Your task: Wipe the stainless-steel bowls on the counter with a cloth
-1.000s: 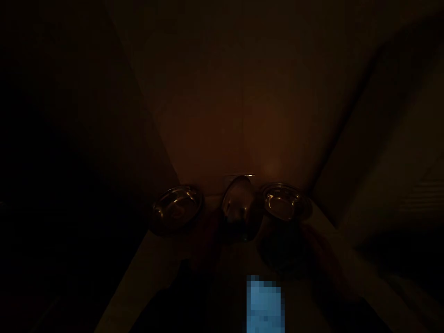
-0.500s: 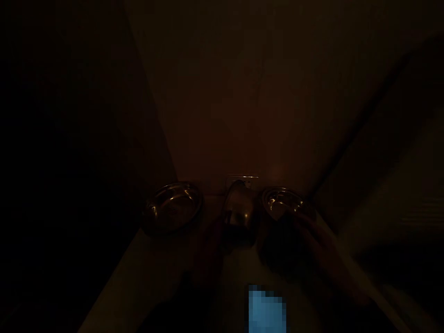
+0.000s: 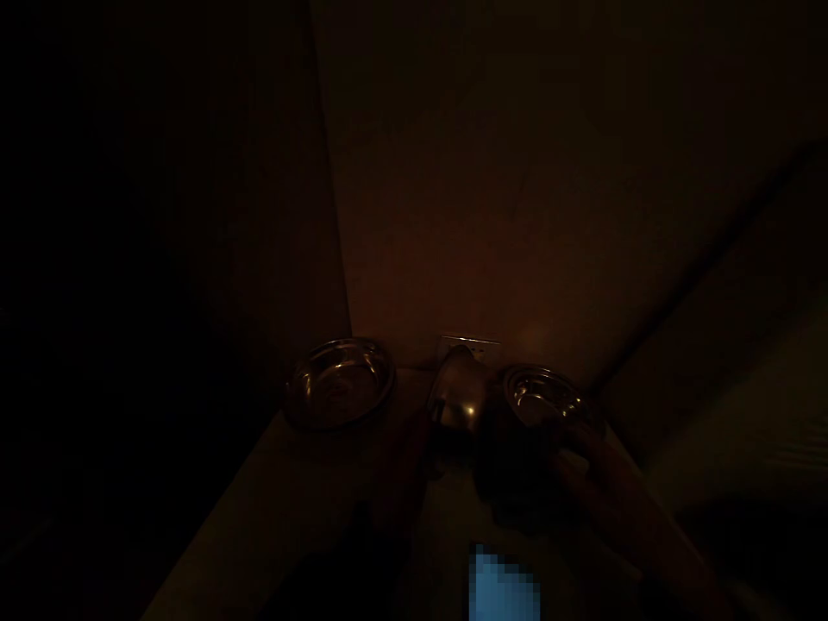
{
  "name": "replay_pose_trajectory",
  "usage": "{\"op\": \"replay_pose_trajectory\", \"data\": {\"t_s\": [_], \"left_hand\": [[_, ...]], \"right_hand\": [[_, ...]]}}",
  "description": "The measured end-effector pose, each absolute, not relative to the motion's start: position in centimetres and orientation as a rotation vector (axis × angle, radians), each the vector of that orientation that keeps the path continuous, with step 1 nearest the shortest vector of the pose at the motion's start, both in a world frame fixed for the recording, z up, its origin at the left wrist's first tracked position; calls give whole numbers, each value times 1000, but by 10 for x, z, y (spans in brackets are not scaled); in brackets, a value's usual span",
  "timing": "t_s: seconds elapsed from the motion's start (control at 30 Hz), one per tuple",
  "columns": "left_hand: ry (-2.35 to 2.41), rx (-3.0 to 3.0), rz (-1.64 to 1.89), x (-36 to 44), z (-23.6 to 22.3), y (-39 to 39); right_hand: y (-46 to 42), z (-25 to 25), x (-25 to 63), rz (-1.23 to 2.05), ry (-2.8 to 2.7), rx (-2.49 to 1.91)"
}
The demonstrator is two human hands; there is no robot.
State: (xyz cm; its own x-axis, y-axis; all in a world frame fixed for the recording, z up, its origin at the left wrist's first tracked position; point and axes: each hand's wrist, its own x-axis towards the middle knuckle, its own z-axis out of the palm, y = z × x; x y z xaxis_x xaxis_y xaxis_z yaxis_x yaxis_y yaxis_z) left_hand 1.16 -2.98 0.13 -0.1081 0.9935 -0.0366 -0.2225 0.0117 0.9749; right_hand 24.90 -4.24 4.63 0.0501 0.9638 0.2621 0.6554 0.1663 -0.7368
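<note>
The scene is very dark. Two shiny steel bowls stand on a pale counter (image 3: pixel 272 483) against a wall: one at the left (image 3: pixel 340 392), one at the right (image 3: pixel 540 397). Between them a steel vessel (image 3: pixel 459 401) is tilted. My left hand (image 3: pixel 404 466) reaches up to the vessel from below; its fingers are lost in shadow. My right hand (image 3: pixel 582 474) lies by the right bowl's near rim, beside a dark round thing (image 3: pixel 517 470) I cannot make out.
A wall corner rises behind the left bowl. A small bright wall plate (image 3: pixel 469 342) shows just above the vessel. A blue blurred patch (image 3: pixel 501 586) glows at the bottom centre. The counter's left edge drops into darkness.
The view has shifted, so the bowls sit lower and further right. My right hand has come up to the right bowl's rim. The vessel looks tilted further.
</note>
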Motion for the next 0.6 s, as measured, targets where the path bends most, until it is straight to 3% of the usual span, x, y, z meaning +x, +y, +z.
{"op": "replay_pose_trajectory", "data": {"t_s": [0.3, 0.6], "left_hand": [[1191, 923, 1385, 16, 31, -26], [1267, 902, 1482, 9, 10, -20]], "right_hand": [[-35, 90, 218, 375, -1807, -1577], [-12, 68, 175, 283, -1624, -1360]]}}
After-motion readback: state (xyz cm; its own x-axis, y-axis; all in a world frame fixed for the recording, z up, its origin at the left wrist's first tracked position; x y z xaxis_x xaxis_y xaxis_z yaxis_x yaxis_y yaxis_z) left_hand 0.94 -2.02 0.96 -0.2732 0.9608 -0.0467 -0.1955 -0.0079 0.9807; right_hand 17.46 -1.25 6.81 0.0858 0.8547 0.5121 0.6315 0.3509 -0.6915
